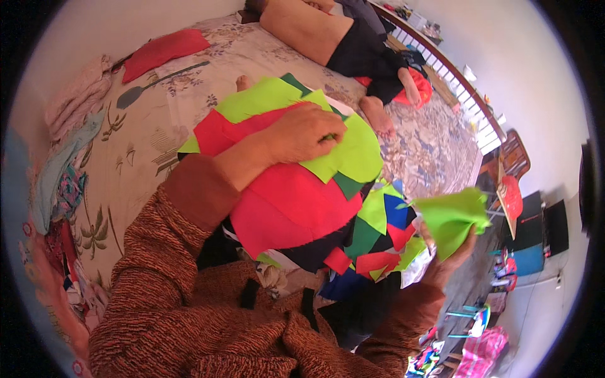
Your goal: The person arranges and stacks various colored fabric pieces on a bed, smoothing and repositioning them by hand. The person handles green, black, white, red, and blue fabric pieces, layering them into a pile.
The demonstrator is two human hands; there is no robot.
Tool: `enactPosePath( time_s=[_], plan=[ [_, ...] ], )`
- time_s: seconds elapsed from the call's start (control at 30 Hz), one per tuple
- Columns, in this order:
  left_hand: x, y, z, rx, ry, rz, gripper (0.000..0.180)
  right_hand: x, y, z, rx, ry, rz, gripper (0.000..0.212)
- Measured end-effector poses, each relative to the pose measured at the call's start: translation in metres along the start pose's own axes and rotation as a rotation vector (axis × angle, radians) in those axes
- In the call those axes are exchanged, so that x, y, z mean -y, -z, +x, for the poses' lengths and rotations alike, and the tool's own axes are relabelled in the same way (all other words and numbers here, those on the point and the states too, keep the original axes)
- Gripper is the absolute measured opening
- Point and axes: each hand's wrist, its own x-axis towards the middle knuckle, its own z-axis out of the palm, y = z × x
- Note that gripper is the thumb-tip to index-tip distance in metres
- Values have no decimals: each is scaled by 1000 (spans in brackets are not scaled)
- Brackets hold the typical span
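Note:
A heap of cut fabric pieces lies across my lap. Large red cloth pieces [293, 205] sit in the middle, with lime green cloth pieces [357, 148] along the far and right side. Over the heap, my left hand [309, 133] is closed, its fingers curled on a bit of green cloth at the edge of a lime piece. Out to the right, my right hand [455, 252] grips a crumpled lime green fabric piece [450, 217], raised above the bed. Below it, smaller scraps [378, 236] in green, blue, red and white lie jumbled beside my lap.
I sit on a bed with a flowered sheet [157, 120]. A red pillow [165, 53] and a dark fly swatter [133, 94] lie at the far left. Another person [309, 28] lies at the far side. A railing [454, 69] and a red chair [509, 195] stand to the right.

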Motion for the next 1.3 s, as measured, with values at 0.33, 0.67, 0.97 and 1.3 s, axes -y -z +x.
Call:
enactPosePath(
  time_s=[0.33, 0.67, 0.97, 1.3],
  plan=[
    [-26, 18, -12, -418, -459, 235, 19, -80, -268, 36, 1025, 572, -922, 35],
    [-2, 19, -2, -676, 52, 184, 22, -115, -261, -35, 1269, 740, -1458, 39],
    [37, -1, -8, 21, 194, 51, 36, -114, -223, -71, 983, 851, -1366, 49],
    [28, 2, -11, 77, 168, 357, 45, -96, -71, -104, 714, 419, -1002, 42]
  ],
)
